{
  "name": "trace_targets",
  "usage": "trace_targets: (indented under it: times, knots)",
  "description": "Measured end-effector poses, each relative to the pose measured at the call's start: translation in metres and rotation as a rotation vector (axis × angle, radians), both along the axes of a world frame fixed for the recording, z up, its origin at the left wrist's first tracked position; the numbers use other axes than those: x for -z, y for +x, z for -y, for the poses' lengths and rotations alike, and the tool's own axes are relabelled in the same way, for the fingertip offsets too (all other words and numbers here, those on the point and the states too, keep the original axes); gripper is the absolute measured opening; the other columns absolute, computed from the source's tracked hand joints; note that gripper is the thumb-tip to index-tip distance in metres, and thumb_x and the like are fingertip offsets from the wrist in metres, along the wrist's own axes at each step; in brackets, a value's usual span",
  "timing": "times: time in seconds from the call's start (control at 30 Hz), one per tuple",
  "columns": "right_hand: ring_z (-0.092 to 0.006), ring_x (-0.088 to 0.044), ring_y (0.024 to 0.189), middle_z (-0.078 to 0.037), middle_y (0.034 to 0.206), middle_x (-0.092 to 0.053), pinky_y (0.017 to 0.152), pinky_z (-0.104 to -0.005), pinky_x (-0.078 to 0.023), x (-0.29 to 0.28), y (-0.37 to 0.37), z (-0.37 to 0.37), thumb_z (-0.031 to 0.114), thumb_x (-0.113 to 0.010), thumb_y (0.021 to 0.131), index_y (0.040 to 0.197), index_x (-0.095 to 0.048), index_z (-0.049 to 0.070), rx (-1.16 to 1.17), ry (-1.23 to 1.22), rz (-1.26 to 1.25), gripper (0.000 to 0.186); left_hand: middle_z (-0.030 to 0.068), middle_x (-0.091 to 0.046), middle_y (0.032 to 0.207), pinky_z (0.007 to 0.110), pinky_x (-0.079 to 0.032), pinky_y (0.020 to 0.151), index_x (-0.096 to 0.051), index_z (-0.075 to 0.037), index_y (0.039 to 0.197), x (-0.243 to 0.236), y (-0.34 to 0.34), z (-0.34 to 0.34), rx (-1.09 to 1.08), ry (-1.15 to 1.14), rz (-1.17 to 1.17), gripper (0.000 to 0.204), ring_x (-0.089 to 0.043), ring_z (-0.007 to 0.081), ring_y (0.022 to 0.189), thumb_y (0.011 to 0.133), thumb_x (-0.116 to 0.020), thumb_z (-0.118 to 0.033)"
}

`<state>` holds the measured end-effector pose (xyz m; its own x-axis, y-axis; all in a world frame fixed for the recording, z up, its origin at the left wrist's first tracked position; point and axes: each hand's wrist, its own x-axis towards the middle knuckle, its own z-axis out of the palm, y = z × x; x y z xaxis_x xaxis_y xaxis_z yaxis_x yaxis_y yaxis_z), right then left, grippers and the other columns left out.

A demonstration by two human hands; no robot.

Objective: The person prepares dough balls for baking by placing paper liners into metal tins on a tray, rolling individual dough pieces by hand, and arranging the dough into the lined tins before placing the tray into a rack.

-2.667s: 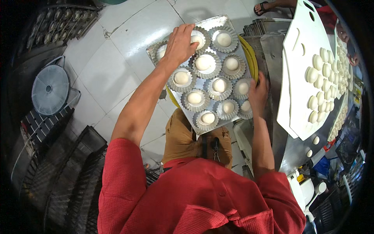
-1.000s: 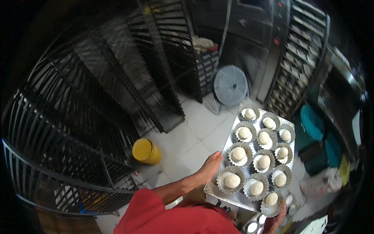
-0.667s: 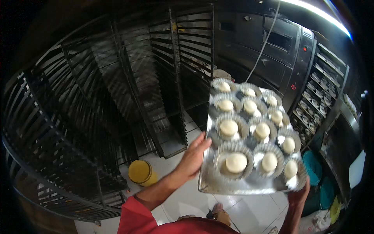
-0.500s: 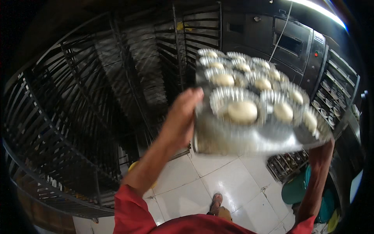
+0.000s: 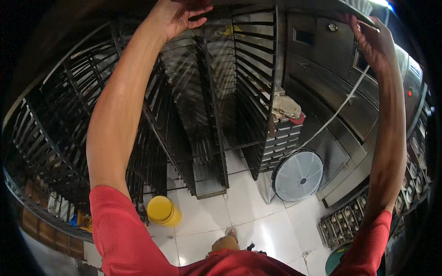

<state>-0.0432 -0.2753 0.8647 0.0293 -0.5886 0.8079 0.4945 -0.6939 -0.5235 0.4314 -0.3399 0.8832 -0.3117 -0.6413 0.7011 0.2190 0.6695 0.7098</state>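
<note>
Both my arms reach up to the top of the view. My right hand (image 5: 375,43) grips the edge of a metal baking tray (image 5: 358,10), which shows only as a thin rim with part of a fluted tin on it. At the upper left, my left hand (image 5: 182,20) is raised under the tray's dark underside, fingers bent and partly apart; its exact contact with the tray is in shadow. Most of the tray and its load are cut off by the upper edge. Tall dark slotted racks (image 5: 209,106) stand just ahead, below my hands.
A yellow bucket (image 5: 161,211) stands on the tiled floor by the racks. A round fan (image 5: 299,177) leans near a stack of dark trays (image 5: 278,147). Metal oven fronts (image 5: 331,87) line the right. Low at right are tin moulds (image 5: 343,225) and a green bin (image 5: 336,260).
My hands have lifted the tray of fluted tins with dough pieces from chest level to overhead, mostly out of view. The view has turned, showing the fan and more of the yellow bucket.
</note>
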Motion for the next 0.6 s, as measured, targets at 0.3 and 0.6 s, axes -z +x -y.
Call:
trace_targets:
  times: [0.3,0.6]
  knots:
    - [-0.0332,-0.063,0.109,-0.041,0.133,-0.044,0.094,-0.0342,-0.061,0.077,-0.059,0.128,0.009,-0.038,0.106,0.133,-0.034,-0.021,0.024,-0.003,-0.099,0.041,0.0045,-0.068,0.088,0.042,-0.054,0.066,-0.061,-0.012,0.1,0.104,-0.037,0.06,-0.186,0.135,0.047,0.028,-0.068,0.0202,0.082,0.106,-0.04,-0.03]
    - [-0.0453,-0.06,0.112,-0.036,0.128,-0.048,0.096,-0.0492,-0.06,0.057,-0.073,0.271,0.02,-0.044,0.106,0.134,-0.035,-0.017,-0.168,0.153,0.09,0.046,0.0033,-0.063,0.078,0.04,-0.054,0.055,-0.057,-0.014,0.098,0.092,-0.028,0.154,-0.181,0.119,-0.007,0.026,-0.068,0.0183,0.072,0.106,-0.038,-0.029]
